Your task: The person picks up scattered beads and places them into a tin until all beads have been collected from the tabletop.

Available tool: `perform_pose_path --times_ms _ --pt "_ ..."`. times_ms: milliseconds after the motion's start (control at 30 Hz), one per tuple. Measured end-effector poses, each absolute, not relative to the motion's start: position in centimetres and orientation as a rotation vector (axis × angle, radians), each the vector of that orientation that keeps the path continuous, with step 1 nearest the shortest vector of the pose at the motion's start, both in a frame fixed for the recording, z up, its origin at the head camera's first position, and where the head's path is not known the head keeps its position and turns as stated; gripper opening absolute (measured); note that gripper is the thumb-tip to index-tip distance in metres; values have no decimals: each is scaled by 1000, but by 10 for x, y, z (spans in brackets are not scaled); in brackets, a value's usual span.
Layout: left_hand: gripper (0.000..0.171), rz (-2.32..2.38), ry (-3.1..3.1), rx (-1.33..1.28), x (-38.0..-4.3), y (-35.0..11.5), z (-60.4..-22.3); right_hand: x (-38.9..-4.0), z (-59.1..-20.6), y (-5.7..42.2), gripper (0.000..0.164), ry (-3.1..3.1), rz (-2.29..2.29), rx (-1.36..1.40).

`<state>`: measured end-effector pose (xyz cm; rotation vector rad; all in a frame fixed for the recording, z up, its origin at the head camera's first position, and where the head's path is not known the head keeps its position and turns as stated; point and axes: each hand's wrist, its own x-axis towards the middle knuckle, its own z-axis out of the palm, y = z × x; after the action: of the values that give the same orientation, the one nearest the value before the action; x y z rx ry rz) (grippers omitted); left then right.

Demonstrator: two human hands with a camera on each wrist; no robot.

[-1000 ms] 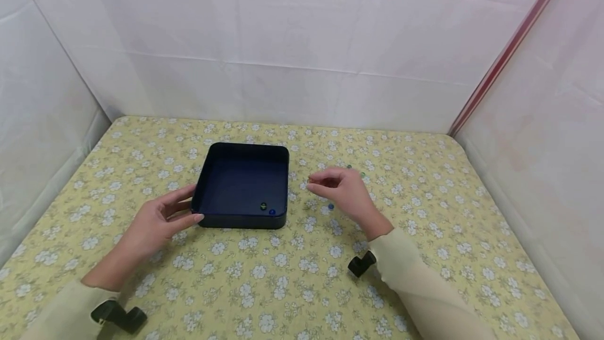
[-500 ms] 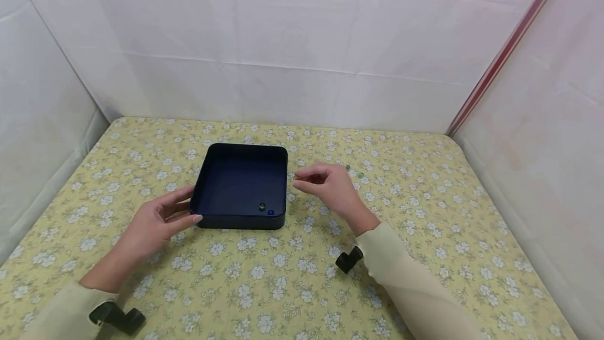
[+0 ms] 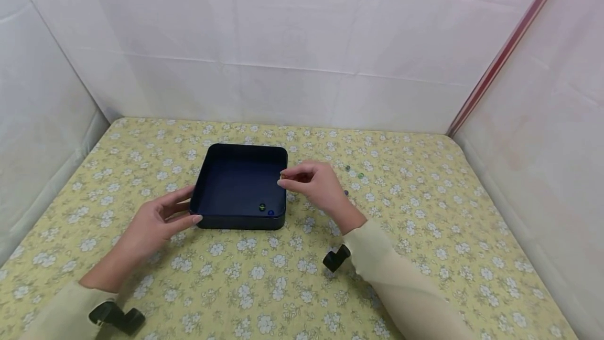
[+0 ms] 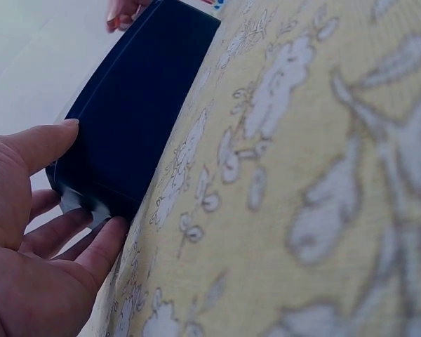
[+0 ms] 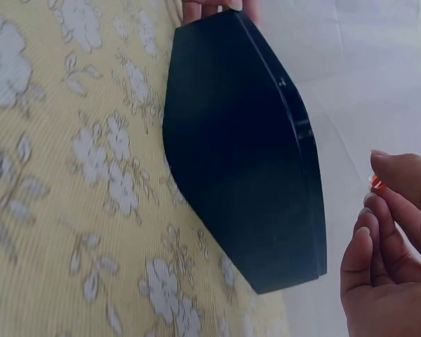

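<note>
My left hand [image 3: 153, 224] holds the near left corner of a dark navy square tray [image 3: 238, 222], thumb at the front wall and fingers along the left side. In the left wrist view, the thumb tip [image 4: 71, 126] rests at the tray's edge. My right hand [image 3: 313, 185] pinches a small orange-and-white marble [image 5: 377, 182] between thumb and fingers, right at the tray's right rim in the head view. Inside the tray, a yellow-green marble [image 3: 262, 207] and a blue marble [image 3: 271, 213] lie close together near the front right corner.
Right of my right hand, a dark marble [image 3: 347, 168], a green marble [image 3: 360, 176] and a bluish marble [image 3: 346, 192] lie on the yellow flowered tablecloth [image 3: 264, 277]. White cloth walls [image 3: 292, 30] stand behind and at both sides of the table.
My right hand has moved left to the tray's rim with the pinched marble, and a bluish marble now shows behind the wrist. My left hand and the tray have stayed in place.
</note>
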<state>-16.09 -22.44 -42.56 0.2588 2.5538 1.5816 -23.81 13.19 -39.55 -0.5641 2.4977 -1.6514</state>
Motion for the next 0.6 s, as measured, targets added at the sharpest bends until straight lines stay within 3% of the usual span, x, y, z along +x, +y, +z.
perform_pose_path --times_ms 167,600 --pt "75 1581 2552 257 -161 -224 -426 -238 -395 125 23 2489 -1641 -570" --pt "76 1561 2555 242 -162 -224 -428 -242 -397 107 29 2461 -1662 -641"
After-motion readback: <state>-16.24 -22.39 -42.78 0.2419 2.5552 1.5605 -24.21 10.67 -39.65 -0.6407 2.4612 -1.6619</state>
